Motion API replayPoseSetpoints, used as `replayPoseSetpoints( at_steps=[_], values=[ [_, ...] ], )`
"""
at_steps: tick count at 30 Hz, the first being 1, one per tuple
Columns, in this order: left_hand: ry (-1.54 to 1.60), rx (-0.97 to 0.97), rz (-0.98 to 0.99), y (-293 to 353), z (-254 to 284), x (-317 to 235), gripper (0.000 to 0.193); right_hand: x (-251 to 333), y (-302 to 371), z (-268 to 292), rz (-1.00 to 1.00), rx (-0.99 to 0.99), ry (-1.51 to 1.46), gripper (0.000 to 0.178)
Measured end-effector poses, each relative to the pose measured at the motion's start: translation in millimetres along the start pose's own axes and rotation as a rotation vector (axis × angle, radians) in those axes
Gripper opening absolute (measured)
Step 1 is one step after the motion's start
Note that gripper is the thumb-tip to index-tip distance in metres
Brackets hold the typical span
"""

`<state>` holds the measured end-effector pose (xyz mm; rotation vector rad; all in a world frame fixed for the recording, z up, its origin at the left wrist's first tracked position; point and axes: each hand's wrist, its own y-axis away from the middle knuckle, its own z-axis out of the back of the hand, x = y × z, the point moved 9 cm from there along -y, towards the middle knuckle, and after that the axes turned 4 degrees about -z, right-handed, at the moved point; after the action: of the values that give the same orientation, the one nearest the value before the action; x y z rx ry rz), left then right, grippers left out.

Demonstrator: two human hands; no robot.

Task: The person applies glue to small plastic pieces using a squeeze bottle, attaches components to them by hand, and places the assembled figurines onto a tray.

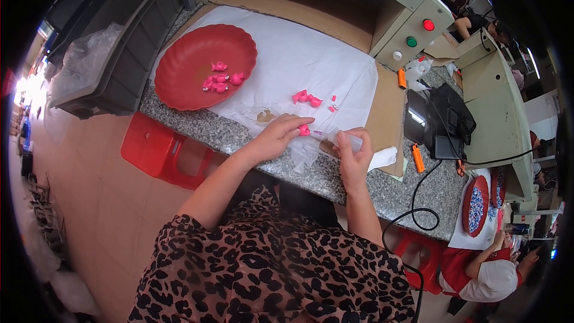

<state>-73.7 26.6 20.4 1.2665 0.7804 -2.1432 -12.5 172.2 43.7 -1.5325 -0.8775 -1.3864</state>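
A: Where the speckled bench [391,206] spans the middle of the view, what borders its left end?

B: A grey crate [122,84], with clear film [84,63] draped at its outer side.

A: And what covers the bench top?

B: White paper [323,48], crumpled along its near edge. A scalloped red tray [179,78] rests at the left, partly on it.

A: What lies to the right?

B: A black bag [448,107], with a phone [415,116] just beside it.

A: How are the two hands set?

B: The left hand [275,136] reaches over the near edge of the paper, its thumb and index finger pinched on a pink piece [304,130]. The right hand [354,161] has its fingers curled around a translucent bottle [354,142], whose narrow end points toward that piece; whether the two touch cannot be told.

A: Where are the other pink shapes?

B: A loose group [219,78] lies inside the tray, toward its right side. A short row [307,98] lies on the paper beyond the hands, and beside it, smallest of all, are several tiny bits [333,107].
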Motion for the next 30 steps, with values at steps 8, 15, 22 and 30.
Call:
replayPoseSetpoints(
  at_steps=[8, 15, 22, 30],
  values=[
    [-0.015, -0.011, -0.021, 0.2, -0.2, -0.2, 0.032, -2.0, -0.3, 0.9, -0.017, -0.015, -0.024, 0.017],
    [-0.050, -0.067, -0.010, 0.7, 2.4, -3.0, 0.028, -0.3, 2.8, -1.1, 0.038, 0.016, 0.009, 0.017],
    [-0.027, -0.100, -0.015, 0.6, 3.2, -0.2, 0.026, 0.9, 2.1, -0.4, 0.080, 0.000, 0.051, 0.017],
    [-0.008, -0.126, -0.005, 1.0, 5.3, 1.2, 0.024, 0.6, 4.1, -1.3, 0.086, -0.001, 0.027, 0.017]
  ],
)
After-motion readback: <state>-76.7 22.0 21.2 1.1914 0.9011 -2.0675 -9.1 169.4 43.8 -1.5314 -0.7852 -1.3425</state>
